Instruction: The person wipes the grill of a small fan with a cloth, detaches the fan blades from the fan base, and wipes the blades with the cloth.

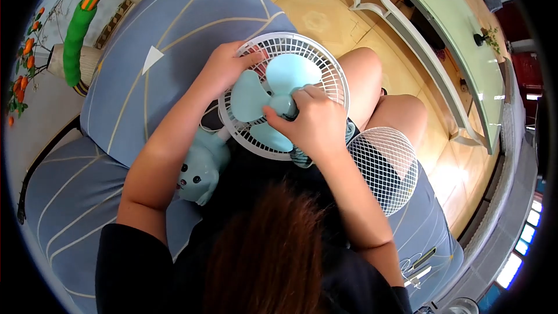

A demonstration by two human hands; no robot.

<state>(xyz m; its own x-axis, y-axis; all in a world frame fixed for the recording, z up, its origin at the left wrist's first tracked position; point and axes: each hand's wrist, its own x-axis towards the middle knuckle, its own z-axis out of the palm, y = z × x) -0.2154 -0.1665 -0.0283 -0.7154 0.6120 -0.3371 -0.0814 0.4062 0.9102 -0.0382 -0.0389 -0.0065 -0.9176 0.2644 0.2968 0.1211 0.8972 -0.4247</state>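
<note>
A small desk fan lies tilted across my lap with its front open. Its round white rear grille (pixel 283 38) surrounds light-blue fan blades (pixel 293 71). My left hand (pixel 231 65) grips the grille's upper left rim, thumb laid over the inner side. My right hand (pixel 317 117) has its thumb and fingers closed around the blades near the hub (pixel 283 105); the exact contact under the fingers is hidden. The fan's blue dog-shaped base (pixel 203 166) rests beside my left forearm. A white mesh front grille (pixel 385 168) lies on my right thigh.
I sit on a blue patterned sofa (pixel 192 9). A glass-topped table (pixel 459 35) with a white frame stands to the right. A green and orange hoop (pixel 75 40) is at upper left. A cable and slim items (pixel 419 264) lie on the sofa at lower right.
</note>
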